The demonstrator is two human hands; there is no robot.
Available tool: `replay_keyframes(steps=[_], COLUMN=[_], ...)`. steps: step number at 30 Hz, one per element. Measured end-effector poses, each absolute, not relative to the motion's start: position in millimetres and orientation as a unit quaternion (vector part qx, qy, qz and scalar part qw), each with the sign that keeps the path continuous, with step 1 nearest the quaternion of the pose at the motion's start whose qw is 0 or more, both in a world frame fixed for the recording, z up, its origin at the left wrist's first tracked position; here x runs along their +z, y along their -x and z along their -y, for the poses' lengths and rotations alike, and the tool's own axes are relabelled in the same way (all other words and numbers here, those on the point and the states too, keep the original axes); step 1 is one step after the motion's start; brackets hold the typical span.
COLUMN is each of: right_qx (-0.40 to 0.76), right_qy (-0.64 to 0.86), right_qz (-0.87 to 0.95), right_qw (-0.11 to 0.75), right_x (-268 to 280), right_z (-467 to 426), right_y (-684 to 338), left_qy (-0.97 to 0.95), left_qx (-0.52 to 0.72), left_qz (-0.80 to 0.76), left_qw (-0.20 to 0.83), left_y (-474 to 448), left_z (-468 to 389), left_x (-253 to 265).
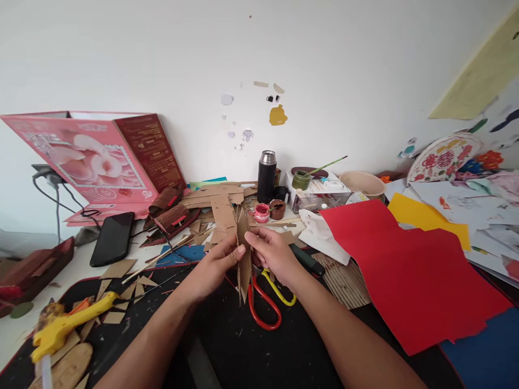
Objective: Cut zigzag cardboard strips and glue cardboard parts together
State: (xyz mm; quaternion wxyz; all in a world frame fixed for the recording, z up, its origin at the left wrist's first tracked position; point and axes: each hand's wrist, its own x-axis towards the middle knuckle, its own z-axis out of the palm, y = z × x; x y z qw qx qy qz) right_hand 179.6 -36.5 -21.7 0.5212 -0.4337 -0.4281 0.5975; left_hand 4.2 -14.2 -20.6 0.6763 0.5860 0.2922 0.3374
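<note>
Between my two hands stands a narrow, folded piece of corrugated cardboard (245, 275) with long pointed sides. My left hand (214, 265) pinches it from the left, thumb near its middle. From the right, my right hand (275, 256) grips the same piece with the thumb on its upper part; its other fingers are partly hidden behind. Just below the hands, a red scissor handle (277, 320) and a yellow handle (287, 299) lie on the black mat (235, 351). Their blades are hidden, so whether they are one tool I cannot tell.
Left are a yellow glue gun (73, 324), cardboard scraps, a black phone (112, 237) and brown model boats (174, 216). Behind stand a black flask (266, 178) and open paint jars (261, 212). Red paper (397, 265) and a green-handled tool (308, 261) lie right.
</note>
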Motion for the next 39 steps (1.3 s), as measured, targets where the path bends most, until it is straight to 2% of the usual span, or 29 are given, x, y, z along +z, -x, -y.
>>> replay_keyframes(steps=[7,21,28,35,39], right_qx=[0.598,0.62,0.594,0.595,0.604], right_qy=[0.428,0.389,0.416,0.427,0.406], right_qz=[0.417,0.464,0.426,0.425,0.44], right_qw=[0.535,0.499,0.541,0.533,0.526], right_x=[-23,-30,-26,-26,-28], right_z=[36,37,36,36,36], right_y=[-184,-182,-183,-184,-185], left_qy=[-0.503,-0.596,-0.595,-0.634,-0.584], left_qx=[0.338,0.338,0.387,0.36,0.381], left_qz=[-0.302,-0.322,-0.388,-0.349,-0.364], left_qw=[0.736,0.653,0.588,0.589,0.617], left_y=[-4,-6,3,0,-4], left_z=[16,17,13,14,14], left_x=[-22,-18,-15,-10,-10])
